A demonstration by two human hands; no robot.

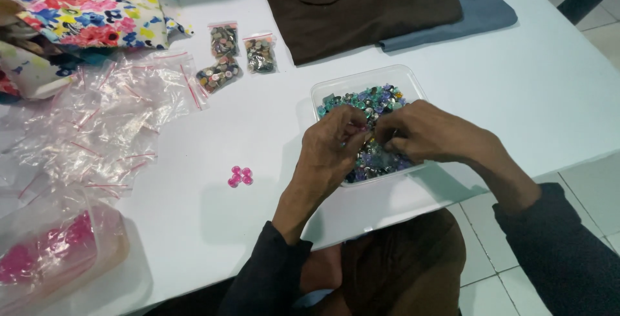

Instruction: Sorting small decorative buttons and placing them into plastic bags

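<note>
A person seated at a white tabletop is working both hands over a clear plastic tub heaped with mixed buttons in blue, green, purple and silver, set right of centre near the table's near edge. The left hand and right hand are meeting fingertip to fingertip above the heap; each grip is pressed together as if pinching something small, though what sits between the fingers is too small to tell. To the left, a cluster of four pink buttons is lying alone on the tabletop. Farther back, three small zip bags are already filled with buttons, while a loose pile of empty zip bags is waiting at far left. A tub of pink pieces is standing at the near left corner. Judging by the full tub and many empty bags, the sorting appears to be only beginning
</note>
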